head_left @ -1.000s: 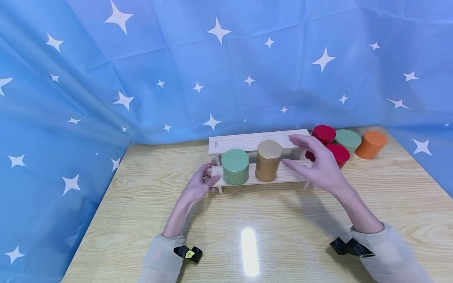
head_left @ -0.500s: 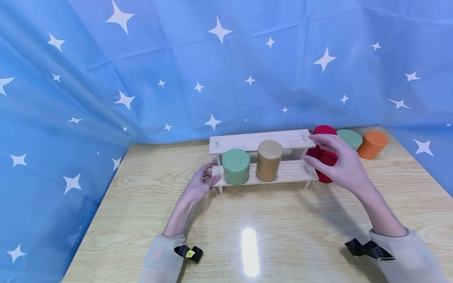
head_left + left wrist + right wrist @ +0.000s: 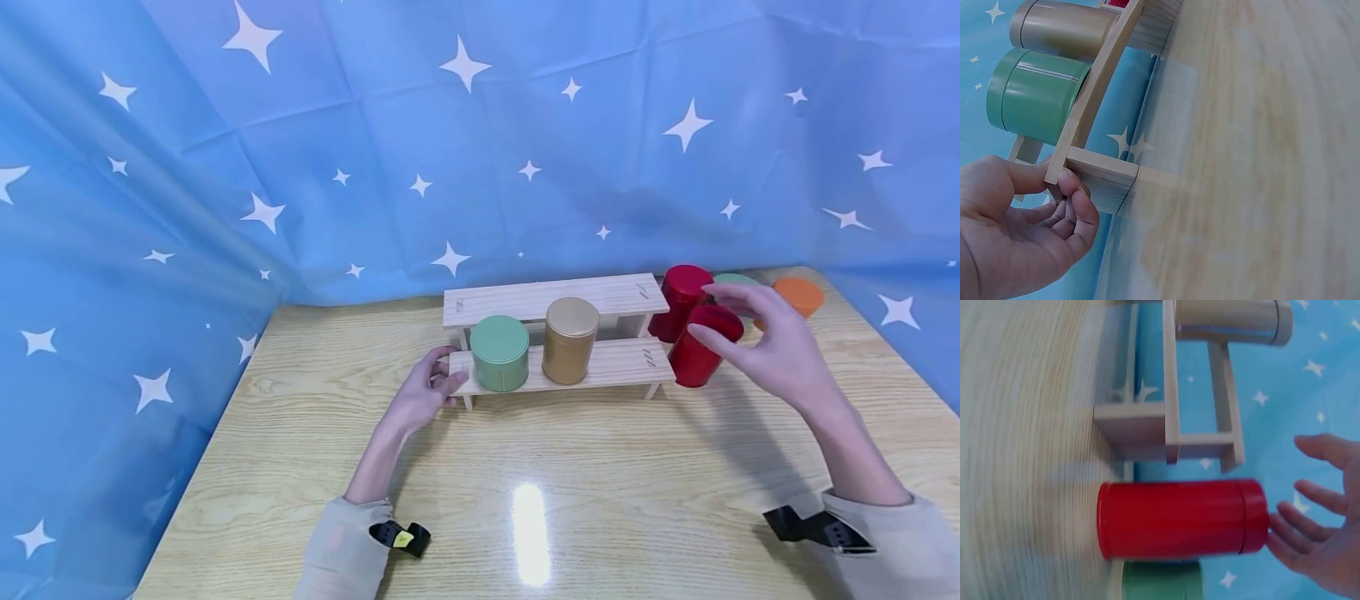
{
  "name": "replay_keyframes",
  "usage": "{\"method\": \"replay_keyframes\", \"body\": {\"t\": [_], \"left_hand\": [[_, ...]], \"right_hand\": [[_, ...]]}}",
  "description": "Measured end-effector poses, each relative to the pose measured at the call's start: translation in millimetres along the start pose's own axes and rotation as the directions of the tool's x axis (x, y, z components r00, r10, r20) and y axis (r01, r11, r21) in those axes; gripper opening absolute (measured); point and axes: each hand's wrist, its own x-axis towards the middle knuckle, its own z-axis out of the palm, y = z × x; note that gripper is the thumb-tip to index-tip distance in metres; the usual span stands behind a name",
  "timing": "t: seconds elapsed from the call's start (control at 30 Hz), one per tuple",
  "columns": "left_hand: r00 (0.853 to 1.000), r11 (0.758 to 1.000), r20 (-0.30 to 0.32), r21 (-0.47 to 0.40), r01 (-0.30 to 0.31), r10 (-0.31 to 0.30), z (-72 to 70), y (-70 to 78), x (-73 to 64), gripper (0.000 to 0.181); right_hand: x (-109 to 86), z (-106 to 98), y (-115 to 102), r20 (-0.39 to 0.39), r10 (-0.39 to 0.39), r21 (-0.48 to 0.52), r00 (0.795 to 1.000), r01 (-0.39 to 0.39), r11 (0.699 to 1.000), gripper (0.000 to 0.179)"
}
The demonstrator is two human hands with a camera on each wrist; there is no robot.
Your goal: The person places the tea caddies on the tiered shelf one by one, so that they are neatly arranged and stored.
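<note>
A two-step wooden rack (image 3: 555,297) stands on the table. Its lower step bears a green round tin (image 3: 500,355) on the left and a taller gold tin (image 3: 570,343) right of it. My left hand (image 3: 422,395) grips the lower step's left end, thumb and curled fingers around the board in the left wrist view. Beside the rack's right end is a tall red tin (image 3: 692,357). My right hand (image 3: 780,350) is above and to the right of this tin, thumb and fingers spread, holding nothing. In the right wrist view its fingertips (image 3: 1302,485) are near the red lid.
Behind the front red tin stands a second red tin (image 3: 678,302). Another green tin (image 3: 733,283) and an orange tin (image 3: 801,293) are farther right, partly hidden by my right hand. A blue star-printed cloth (image 3: 375,150) hangs behind the wooden table (image 3: 600,475).
My right hand has moved right, from beside the gold tin to the front red tin, its fingers still spread. My left hand keeps its grip on the rack; the tins stay put.
</note>
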Motion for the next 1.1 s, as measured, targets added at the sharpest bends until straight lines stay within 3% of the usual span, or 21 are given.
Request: {"method": "replay_keyframes", "body": {"t": [0.4,0.83,1.1], "left_hand": [[1.000,1.000,0.001,-0.005,-0.008,0.008,0.8,0.5,1.1,0.057],[1.000,1.000,0.001,-0.019,0.008,-0.008,0.0,-1.5,0.8,0.056],[0.999,0.999,-0.007,-0.019,0.031,-0.031,0.6,1.8,-2.0,0.059]], "right_hand": [[-5.4,-9.6,26.2,0.092,0.119,-0.048,0.989,-0.115,0.992,0.059],[-5.5,-2.8,42.9,0.172,0.068,-0.059,0.983,-0.058,0.997,0.070],[-5.9,-1.7,43.2,0.182,0.089,-0.054,0.979,-0.080,0.995,0.073]]}}
